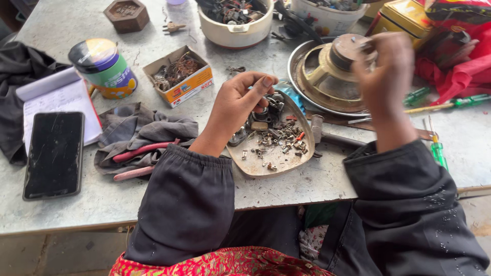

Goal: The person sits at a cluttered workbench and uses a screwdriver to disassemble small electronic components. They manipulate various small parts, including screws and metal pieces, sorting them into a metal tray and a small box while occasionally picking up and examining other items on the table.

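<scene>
Seeing my left hand [240, 99] curled loosely over the parts tray [286, 161]; right hand [383, 69], blurred at 2 o'clock, touches the speaker [327, 76], grip unclear.

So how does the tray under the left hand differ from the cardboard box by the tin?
The metal tray is shallow, oval and dull grey, holding loose screws and small parts. The cardboard box is rectangular, deeper and orange-sided, holding tangled wire. The left hand hovers over the tray only. Both sit open on the table.
</scene>
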